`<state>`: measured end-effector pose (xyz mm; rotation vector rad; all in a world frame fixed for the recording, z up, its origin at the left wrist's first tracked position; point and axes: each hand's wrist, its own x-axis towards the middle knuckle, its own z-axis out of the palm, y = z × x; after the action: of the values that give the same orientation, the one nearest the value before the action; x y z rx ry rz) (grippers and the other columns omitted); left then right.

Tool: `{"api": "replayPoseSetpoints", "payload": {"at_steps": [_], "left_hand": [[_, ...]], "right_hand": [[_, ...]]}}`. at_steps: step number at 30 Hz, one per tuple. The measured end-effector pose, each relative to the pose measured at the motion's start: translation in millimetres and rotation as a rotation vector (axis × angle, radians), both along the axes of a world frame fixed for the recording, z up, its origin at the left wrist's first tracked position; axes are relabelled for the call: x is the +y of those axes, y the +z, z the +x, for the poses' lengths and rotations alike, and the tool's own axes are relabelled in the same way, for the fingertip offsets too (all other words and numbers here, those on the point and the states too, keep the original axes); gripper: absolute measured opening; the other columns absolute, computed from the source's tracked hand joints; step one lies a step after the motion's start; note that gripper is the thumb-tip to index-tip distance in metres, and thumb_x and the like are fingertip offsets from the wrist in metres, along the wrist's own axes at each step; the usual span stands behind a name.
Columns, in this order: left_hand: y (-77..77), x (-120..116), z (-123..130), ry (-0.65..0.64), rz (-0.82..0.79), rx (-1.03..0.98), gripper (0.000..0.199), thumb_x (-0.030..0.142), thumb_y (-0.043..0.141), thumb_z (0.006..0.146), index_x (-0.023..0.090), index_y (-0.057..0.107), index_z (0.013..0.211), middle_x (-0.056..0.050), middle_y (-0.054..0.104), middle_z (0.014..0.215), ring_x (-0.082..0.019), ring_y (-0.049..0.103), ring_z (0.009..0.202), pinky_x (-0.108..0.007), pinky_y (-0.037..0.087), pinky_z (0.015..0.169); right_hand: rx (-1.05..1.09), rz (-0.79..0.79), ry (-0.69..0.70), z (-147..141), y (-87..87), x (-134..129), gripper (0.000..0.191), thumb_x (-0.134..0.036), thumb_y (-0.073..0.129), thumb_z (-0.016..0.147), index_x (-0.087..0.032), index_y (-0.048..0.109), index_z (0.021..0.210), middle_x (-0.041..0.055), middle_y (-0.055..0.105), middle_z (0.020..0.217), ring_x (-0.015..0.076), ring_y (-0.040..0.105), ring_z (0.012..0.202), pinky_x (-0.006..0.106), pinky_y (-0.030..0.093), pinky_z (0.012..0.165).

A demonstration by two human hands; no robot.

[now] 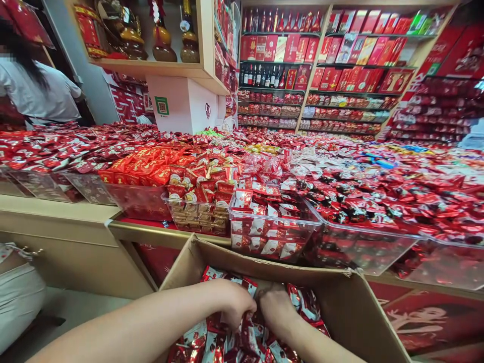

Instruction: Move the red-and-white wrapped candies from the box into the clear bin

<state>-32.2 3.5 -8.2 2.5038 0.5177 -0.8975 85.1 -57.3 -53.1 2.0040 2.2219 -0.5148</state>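
Both hands are down inside an open cardboard box [336, 290] of red-and-white wrapped candies [215, 345]. My left hand [239, 304] is bent at the wrist, its fingers curled downward on a shiny red-and-white candy packet [249, 333]. Close by on its right, my right hand [278, 308] is closed with the knuckles up. Its fingertips are hidden among the packets, so what they hold cannot be made out. More candy packets [305, 302] lie against the box's far right side.
Behind the box stand clear plastic bins [276, 222] heaped with wrapped sweets, including durian candies [204, 186]. A display counter [56, 222] runs left. Shelves [319, 65] hold bottles and red boxes. A person in a white shirt [38, 91] stands at the back left; another person's light trousers [18, 302] show lower left.
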Motion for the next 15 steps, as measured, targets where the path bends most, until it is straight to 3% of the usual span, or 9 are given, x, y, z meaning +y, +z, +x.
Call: {"api": "replayPoseSetpoints", "payload": {"at_steps": [3,5,8,11,15], "left_hand": [[25.9,4,-6,0.074,-0.091,-0.071,0.034,0.028,0.065,0.054,0.026,0.059,0.088,0.006,0.051,0.058,-0.013,0.047,0.048,-0.022,0.036,0.044],[39.0,6,-11,0.107,-0.191,-0.134,0.035,0.032,0.062,0.059,0.027,0.058,0.093,0.007,0.052,0.063,-0.010,0.047,0.051,-0.019,0.036,0.045],[49.6,6,-16,0.186,-0.330,-0.342,0.029,0.027,0.060,0.062,0.023,0.059,0.091,0.007,0.052,0.065,-0.008,0.046,0.055,-0.016,0.037,0.049],[53.5,2,-16,0.194,-0.344,-0.612,0.024,0.013,0.056,0.060,0.020,0.060,0.083,0.006,0.054,0.070,-0.009,0.048,0.062,-0.016,0.039,0.057],[57.0,-2,-11,0.054,-0.208,-0.844,0.023,0.005,0.051,0.057,0.017,0.058,0.075,0.004,0.052,0.070,-0.010,0.046,0.064,-0.017,0.039,0.061]], "right_hand": [[0.064,0.074,-0.024,11,41.8,-3,0.019,-0.006,0.045,0.070,-0.010,0.063,0.072,0.0179,0.067,0.075,0.0275,0.063,0.072,0.035,0.045,0.062],[0.141,0.126,-0.016,21,70.1,-9,0.018,-0.010,0.040,0.074,-0.014,0.058,0.076,0.0104,0.066,0.074,0.0203,0.060,0.068,0.028,0.043,0.060],[0.497,0.148,-0.041,34,100.0,-20,0.015,-0.020,0.035,0.083,-0.017,0.050,0.078,0.0013,0.058,0.069,0.0124,0.052,0.062,0.022,0.040,0.055],[1.047,0.031,-0.122,41,111.0,-26,0.023,-0.037,0.037,0.085,-0.018,0.046,0.074,-0.0016,0.050,0.067,0.0100,0.046,0.059,0.022,0.038,0.054],[1.400,-0.085,-0.178,45,112.3,-26,0.019,-0.033,0.059,0.075,-0.018,0.047,0.079,-0.0005,0.053,0.080,0.0095,0.048,0.067,0.023,0.039,0.061]]}}
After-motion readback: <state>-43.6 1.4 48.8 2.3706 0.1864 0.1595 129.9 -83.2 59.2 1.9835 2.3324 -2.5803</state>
